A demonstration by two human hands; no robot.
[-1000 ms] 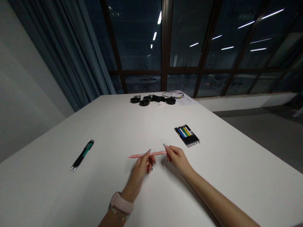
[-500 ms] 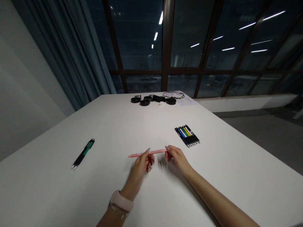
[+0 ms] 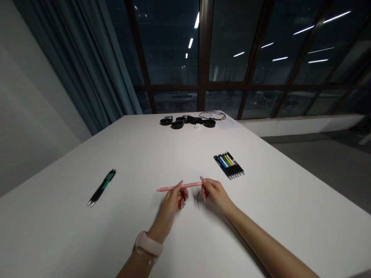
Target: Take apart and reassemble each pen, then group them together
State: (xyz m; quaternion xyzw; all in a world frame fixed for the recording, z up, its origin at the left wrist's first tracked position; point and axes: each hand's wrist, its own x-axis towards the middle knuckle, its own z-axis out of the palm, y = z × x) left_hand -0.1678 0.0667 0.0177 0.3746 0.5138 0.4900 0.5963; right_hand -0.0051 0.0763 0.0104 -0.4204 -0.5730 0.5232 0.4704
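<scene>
A slim pink pen [image 3: 191, 185] is held sideways above the white table [image 3: 162, 154], between both hands. My left hand [image 3: 175, 197] pinches it near its middle, with the pen's left end sticking out past the thumb. At the pen's right end, my right hand [image 3: 214, 193] grips the tip between thumb and fingers. To the right, a row of several pens [image 3: 228, 165] with black, blue, white, green and yellow parts lies side by side. Two black and green pens [image 3: 102, 187] lie together on the left.
At the table's far end are several round black items [image 3: 177, 124], a small white object [image 3: 197, 126], a coiled black cable [image 3: 212, 115] and a pale sheet [image 3: 228, 123]. Behind stand a blue curtain [image 3: 110, 61] and dark windows.
Both hands keep hold of the pink pen. My right hand's fingertips have shifted very slightly to the left; the pens on the table lie as before.
</scene>
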